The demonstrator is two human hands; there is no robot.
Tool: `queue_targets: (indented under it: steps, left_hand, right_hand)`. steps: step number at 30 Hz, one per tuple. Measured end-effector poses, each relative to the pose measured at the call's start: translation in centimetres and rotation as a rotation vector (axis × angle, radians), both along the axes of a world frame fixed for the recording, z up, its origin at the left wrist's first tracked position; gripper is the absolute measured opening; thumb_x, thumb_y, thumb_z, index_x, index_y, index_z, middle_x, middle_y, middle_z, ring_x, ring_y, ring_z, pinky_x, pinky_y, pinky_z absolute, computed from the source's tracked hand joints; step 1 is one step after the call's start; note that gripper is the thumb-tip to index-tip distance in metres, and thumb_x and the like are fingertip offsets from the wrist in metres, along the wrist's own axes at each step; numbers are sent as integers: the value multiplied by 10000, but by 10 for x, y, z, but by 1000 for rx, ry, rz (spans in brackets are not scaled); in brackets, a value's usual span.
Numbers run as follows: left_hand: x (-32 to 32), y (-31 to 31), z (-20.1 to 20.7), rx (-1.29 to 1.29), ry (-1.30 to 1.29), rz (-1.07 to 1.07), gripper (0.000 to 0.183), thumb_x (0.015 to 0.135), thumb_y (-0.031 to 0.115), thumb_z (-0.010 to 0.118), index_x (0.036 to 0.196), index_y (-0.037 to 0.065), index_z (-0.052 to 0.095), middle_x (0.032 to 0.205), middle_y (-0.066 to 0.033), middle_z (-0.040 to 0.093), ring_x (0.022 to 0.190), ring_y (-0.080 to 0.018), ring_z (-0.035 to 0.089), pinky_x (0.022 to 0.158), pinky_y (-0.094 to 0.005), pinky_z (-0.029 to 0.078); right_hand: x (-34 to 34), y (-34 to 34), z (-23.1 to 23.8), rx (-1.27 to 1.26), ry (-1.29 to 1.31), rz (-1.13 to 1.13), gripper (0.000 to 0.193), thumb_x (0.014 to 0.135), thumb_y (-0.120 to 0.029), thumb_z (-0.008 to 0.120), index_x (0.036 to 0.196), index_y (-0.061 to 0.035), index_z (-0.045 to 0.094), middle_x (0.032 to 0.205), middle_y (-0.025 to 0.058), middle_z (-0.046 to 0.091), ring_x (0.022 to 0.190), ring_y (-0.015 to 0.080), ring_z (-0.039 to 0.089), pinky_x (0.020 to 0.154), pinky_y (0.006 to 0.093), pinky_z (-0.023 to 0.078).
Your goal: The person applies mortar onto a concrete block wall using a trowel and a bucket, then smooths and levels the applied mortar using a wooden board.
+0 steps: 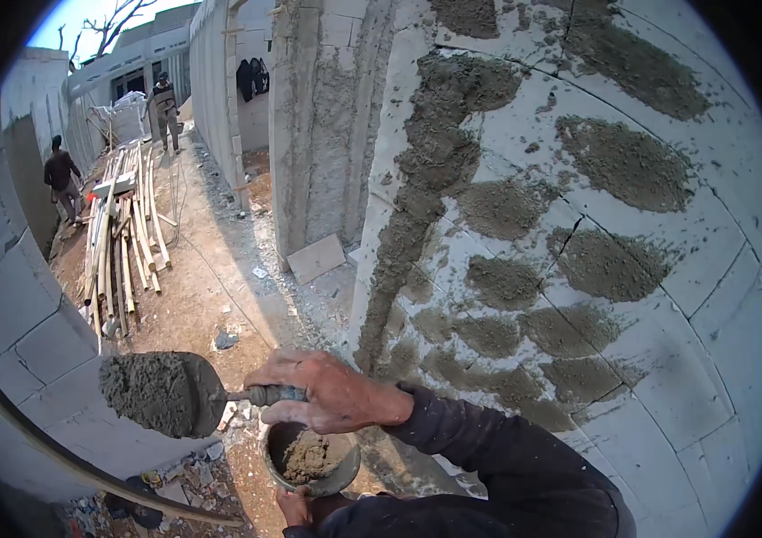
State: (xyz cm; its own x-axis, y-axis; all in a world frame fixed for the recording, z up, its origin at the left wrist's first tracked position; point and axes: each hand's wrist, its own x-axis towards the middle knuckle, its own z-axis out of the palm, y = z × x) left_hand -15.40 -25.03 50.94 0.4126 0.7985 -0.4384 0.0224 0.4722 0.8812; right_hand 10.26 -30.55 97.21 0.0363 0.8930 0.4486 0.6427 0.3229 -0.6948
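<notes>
My right hand (323, 393) grips the handle of a trowel (209, 394), held out level to the left. A thick heap of wet grey mortar (143, 390) covers most of its blade. Below it, my left hand (294, 507) holds a round bowl (347, 468) by its lower side, with more mortar (309, 455) inside. Beside my right arm rises a wall of pale blocks (668, 359). Several rough mortar patches (623, 161) are stuck on it, and a long mortar strip (426, 179) runs along its left edge.
Long wooden poles (121, 242) lie on the dirt path at the far left, near two people (62, 179) (164, 112). A curved strip (58, 453) crosses the lower left above rubble (184, 484). A flat board (316, 258) leans by a concrete column (327, 134).
</notes>
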Motion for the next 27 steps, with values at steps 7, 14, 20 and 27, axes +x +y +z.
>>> queue_targets:
  steps: [7, 14, 20, 27]
  left_hand:
    - [29, 8, 36, -24, 32, -107, 391, 812, -64, 704, 1193, 22, 678, 987, -85, 767, 684, -238, 718, 569, -356, 616]
    - [39, -16, 40, -21, 18, -153, 512, 779, -96, 694, 1281, -1, 667, 1107, -97, 765, 861, -244, 739, 719, -357, 616]
    - [21, -14, 41, -13, -23, -78, 420, 860, -16, 692, 1280, -7, 677, 1054, -72, 759, 879, -200, 730, 770, -326, 591]
    - [18, -46, 8, 78, 98, -100, 513, 785, 38, 760, 1294, -8, 713, 1350, -146, 663, 1255, -299, 632, 1060, -375, 520]
  right_hand:
    - [92, -46, 189, 115, 72, -52, 347, 1123, -268, 658, 1282, 32, 733, 808, 11, 672, 601, 40, 582, 533, 248, 493]
    - [288, -135, 220, 599, -949, -1647, 345, 1009, -284, 724, 1202, -10, 644, 830, 167, 718, 814, 375, 761, 693, 473, 594]
    - [120, -109, 56, 169, -411, -1032, 383, 1018, -293, 797, 1318, -124, 629, 1001, 178, 761, 899, 370, 762, 743, 460, 577]
    - [4, -109, -355, -752, -668, -472, 161, 934, -191, 736, 868, -51, 689, 872, 240, 736, 793, 455, 726, 709, 535, 555]
